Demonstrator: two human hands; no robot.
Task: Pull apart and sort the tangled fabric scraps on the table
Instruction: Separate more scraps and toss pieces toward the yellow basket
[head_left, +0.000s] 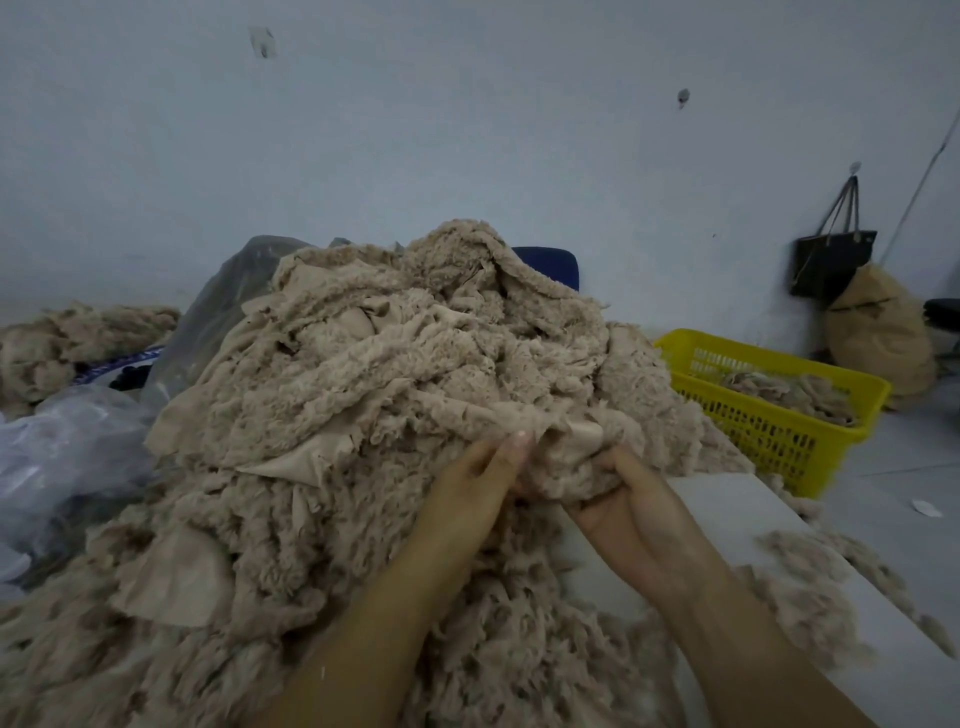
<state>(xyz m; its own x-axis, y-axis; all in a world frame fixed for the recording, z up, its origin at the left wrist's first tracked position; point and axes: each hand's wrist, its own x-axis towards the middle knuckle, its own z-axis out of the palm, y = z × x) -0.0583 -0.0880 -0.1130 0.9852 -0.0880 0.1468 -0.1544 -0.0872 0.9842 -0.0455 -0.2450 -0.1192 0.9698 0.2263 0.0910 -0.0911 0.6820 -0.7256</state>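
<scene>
At lower centre of the frame, one scrap (571, 439) is clamped by the left hand (462, 499) and the right hand (631, 506), set close together at the near edge of the heap (395, 353) on the table (727, 525). The scrap is best drawn apart slowly and kept low, so that neighbouring pieces are not dragged along. Farther off, at right, similar scraps are held in a yellow basket (769, 426).
</scene>
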